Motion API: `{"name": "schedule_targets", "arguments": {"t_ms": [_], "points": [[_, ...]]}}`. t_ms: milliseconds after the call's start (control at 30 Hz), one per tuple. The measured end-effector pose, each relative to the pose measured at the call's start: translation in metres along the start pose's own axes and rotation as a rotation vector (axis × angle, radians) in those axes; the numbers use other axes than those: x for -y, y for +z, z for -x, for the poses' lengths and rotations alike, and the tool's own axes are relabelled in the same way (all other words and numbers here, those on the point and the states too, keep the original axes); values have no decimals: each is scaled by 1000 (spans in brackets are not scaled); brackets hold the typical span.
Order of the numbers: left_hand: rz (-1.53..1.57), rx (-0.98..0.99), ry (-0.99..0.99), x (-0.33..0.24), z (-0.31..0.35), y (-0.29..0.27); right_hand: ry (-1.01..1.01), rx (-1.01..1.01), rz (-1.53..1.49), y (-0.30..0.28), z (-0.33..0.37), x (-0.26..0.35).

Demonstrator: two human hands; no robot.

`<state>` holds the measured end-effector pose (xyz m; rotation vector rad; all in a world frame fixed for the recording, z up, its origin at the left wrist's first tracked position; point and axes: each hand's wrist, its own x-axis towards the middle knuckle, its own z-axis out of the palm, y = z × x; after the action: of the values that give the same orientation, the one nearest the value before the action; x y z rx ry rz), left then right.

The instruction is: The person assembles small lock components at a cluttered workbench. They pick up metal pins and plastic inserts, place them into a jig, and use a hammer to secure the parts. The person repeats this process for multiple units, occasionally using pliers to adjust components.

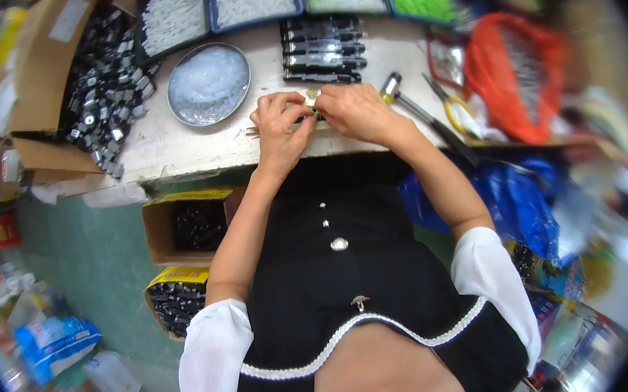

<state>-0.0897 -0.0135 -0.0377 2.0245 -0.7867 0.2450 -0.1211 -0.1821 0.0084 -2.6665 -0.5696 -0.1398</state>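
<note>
At far left, a cardboard box (47, 63) and heaped black-and-silver pieces (107, 87) sit on a white bench (148, 148), then a round dish (207, 122) of clear bits (208, 81). Near the front edge, the left hand (280, 127) pinches a small dark piece (299, 119); the right hand (355, 111) bunches its fingers narrowly beside it, any hold hidden from me. Rightward: hammer (417, 111), yellow-handled tool (451, 105), red bag (480, 64).

Pale tabletop (160, 152), front edge worn. Along the back, four trays (258, 24) of small white and green parts. Person's left: round dish (212, 122), heap of black-and-silver pieces (113, 91). Middle: row of slim black pieces (324, 62). Right: hammer (432, 117), yellow-handled tool (462, 115), red bag (488, 90).
</note>
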Motion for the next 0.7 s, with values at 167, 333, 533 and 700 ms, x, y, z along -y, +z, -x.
{"name": "schedule_targets", "arguments": {"t_ms": [167,333,533,700], "points": [[30,1,-2,1,0,2,21,91,7,-5,-5,4],[7,23,3,3,0,1,71,195,-54,-10,-13,-1],[-63,35,-30,-4,-4,2,192,-63,-213,-23,13,-23],[-157,92,6,-2,-8,3,296,-85,-144,-47,46,-43]]}}
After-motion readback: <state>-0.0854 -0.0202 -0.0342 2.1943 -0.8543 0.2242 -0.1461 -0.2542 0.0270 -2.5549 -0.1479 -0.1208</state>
